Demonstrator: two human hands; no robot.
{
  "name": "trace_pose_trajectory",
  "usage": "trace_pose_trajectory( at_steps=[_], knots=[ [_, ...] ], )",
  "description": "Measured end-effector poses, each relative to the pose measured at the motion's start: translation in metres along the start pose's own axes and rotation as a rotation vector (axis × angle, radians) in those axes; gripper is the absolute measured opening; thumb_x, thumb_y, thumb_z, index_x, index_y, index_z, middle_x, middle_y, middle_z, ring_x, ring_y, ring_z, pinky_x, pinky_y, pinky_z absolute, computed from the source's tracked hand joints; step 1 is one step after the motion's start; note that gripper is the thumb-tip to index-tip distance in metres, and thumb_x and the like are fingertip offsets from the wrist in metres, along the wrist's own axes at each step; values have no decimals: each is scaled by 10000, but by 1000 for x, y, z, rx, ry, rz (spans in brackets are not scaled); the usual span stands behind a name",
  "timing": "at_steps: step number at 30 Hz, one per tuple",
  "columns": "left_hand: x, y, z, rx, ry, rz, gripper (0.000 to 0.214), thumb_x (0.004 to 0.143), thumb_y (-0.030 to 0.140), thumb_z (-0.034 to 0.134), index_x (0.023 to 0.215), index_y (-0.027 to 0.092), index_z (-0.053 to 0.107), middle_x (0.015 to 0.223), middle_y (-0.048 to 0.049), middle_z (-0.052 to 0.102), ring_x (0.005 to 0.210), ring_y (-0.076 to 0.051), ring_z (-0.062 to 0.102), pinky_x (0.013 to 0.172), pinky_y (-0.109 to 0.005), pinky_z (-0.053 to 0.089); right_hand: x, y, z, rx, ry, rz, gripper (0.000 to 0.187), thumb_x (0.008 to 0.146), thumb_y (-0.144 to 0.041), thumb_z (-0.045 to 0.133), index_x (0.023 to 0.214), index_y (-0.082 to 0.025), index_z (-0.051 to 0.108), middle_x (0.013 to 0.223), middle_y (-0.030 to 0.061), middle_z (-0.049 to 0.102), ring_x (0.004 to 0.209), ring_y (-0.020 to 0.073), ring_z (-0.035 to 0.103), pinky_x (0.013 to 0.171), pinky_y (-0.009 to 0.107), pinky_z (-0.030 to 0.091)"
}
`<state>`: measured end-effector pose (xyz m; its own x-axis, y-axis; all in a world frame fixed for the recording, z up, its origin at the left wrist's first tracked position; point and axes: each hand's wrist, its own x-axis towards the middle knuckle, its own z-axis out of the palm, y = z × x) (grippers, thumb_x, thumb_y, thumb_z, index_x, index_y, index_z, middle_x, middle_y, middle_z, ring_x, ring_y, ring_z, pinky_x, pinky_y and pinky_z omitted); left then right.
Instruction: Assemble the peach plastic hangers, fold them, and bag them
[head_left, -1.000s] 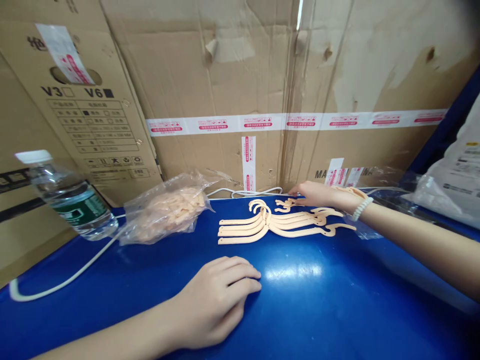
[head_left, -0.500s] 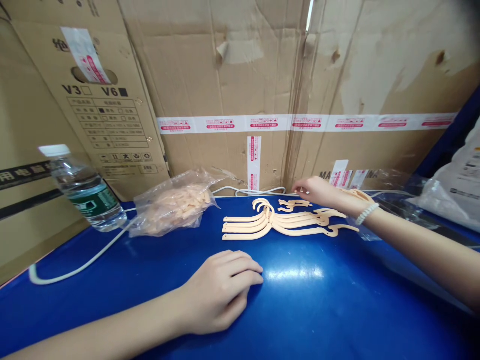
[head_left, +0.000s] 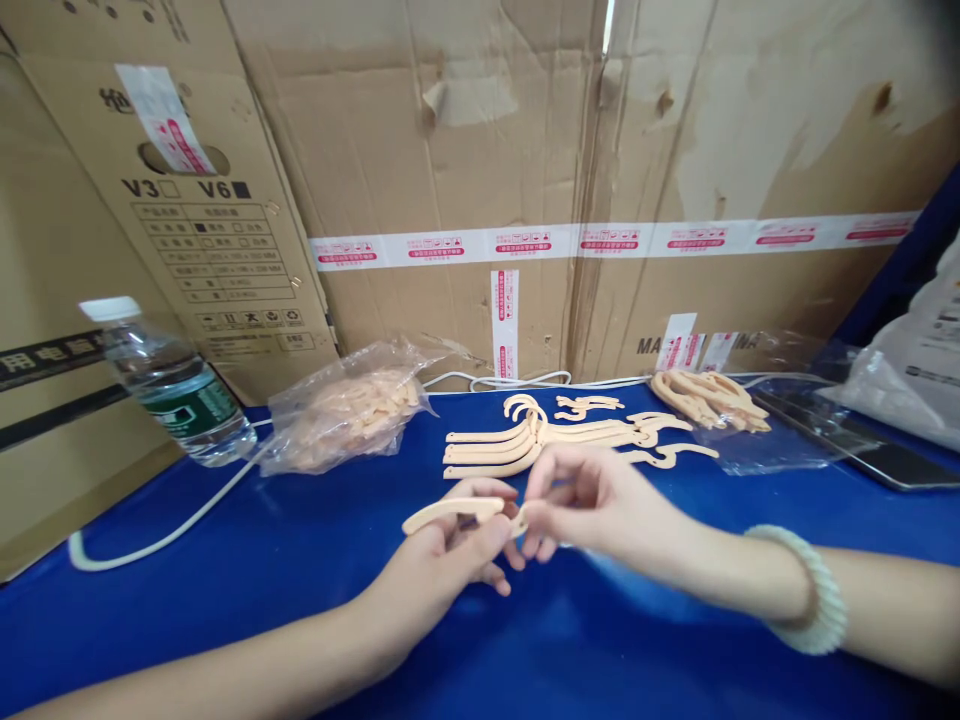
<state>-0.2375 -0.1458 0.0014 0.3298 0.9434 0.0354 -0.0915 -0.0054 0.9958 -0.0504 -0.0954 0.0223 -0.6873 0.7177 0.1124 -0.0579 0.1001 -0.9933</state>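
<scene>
My left hand (head_left: 450, 555) pinches a long, curved peach plastic strip (head_left: 450, 512) above the blue table (head_left: 300, 560). My right hand (head_left: 592, 505), with a pale bead bracelet (head_left: 814, 605) on the wrist, meets it at the strip's right end, fingers closed on that end or on a small piece there; I cannot make out which. Just behind the hands lies a row of several more peach strips and hooked pieces (head_left: 555, 440), laid flat and overlapping.
A clear bag of peach parts (head_left: 345, 415) lies left of the row; another pile on clear plastic (head_left: 709, 400) lies right. A water bottle (head_left: 169, 385) stands at the left, a white cable (head_left: 172, 520) trails past it. Cardboard boxes (head_left: 480, 180) wall the back. A dark flat device (head_left: 862, 445) sits far right.
My right hand has drawn back from the far pieces to the middle. My left hand has lifted off the table, and both now hold a peach strip between them.
</scene>
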Motion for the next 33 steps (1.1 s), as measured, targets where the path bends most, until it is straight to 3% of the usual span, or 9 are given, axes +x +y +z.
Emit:
trace_pose_trajectory(
  at_steps=[3, 7, 9, 11, 15, 24, 28, 31, 33],
  knots=[
    [-1, 1, 0, -79, 51, -1, 342, 860, 468, 643, 804, 147, 540, 787, -7, 550, 662, -112, 591, 546, -222, 506, -2, 7, 8, -139, -73, -10, 310, 839, -436, 670, 831, -165, 517, 775, 53, 692, 693, 164, 676, 639, 307, 576],
    [-1, 3, -5, -112, 124, -33, 370, 846, 498, 648, 833, 148, 527, 793, -8, 580, 628, -105, 583, 527, -222, 497, 2, 5, -21, -899, 18, -296, 240, 910, -359, 568, 1020, -147, 590, 1054, 133, 650, 998, 256, 622, 883, 453, 521],
    [1, 2, -7, -129, 169, -84, 412, 819, 531, 662, 844, 144, 524, 798, -28, 618, 624, -111, 592, 534, -224, 489, 5, 10, -41, -1241, 84, -373, 354, 906, -345, 561, 1165, -105, 573, 1243, 210, 572, 1217, 343, 501, 1016, 548, 416],
    [3, 2, -7, -143, 202, -128, 440, 792, 551, 680, 845, 146, 514, 786, -43, 650, 609, -114, 596, 534, -226, 478, 8, 20, -58, -1427, 95, -338, 549, 927, -401, 521, 1347, -50, 471, 1418, 249, 435, 1365, 384, 329, 1101, 577, 308],
    [4, 1, -8, -148, 225, -156, 455, 771, 567, 687, 841, 160, 495, 809, -78, 699, 596, -127, 608, 539, -240, 471, 12, 34, -72, -1447, -11, -185, 721, 975, -490, 370, 1492, -4, 244, 1530, 231, 252, 1423, 340, 217, 1153, 507, 269],
    [9, 4, -18, -177, 267, -156, 430, 761, 521, 724, 870, 147, 542, 793, -65, 702, 612, -118, 607, 562, -224, 465, 29, 37, -79, -1438, -11, -137, 748, 974, -508, 339, 1493, 17, 222, 1526, 239, 253, 1426, 346, 201, 1164, 513, 235],
    [7, 9, -22, -169, 286, -149, 433, 730, 518, 754, 838, 140, 573, 741, -35, 669, 609, -102, 578, 560, -207, 453, 29, 37, -81, -1453, 132, -275, 565, 965, -375, 412, 1417, -38, 380, 1466, 239, 379, 1361, 350, 353, 1098, 522, 345],
    [4, 11, -27, -180, 325, -169, 414, 697, 478, 796, 820, 146, 580, 738, -19, 651, 622, -93, 562, 582, -200, 455, 22, 32, -84, -1479, 257, -332, 265, 902, -268, 515, 1096, -110, 600, 1183, 196, 591, 1102, 330, 552, 925, 497, 478],
    [3, 11, -31, -191, 345, -170, 399, 666, 428, 832, 793, 149, 578, 727, -6, 635, 630, -87, 551, 598, -193, 453, 17, 31, -88, -1482, 282, -340, 94, 877, -231, 555, 885, -155, 610, 984, 139, 629, 956, 300, 575, 841, 468, 498]
  ],
)
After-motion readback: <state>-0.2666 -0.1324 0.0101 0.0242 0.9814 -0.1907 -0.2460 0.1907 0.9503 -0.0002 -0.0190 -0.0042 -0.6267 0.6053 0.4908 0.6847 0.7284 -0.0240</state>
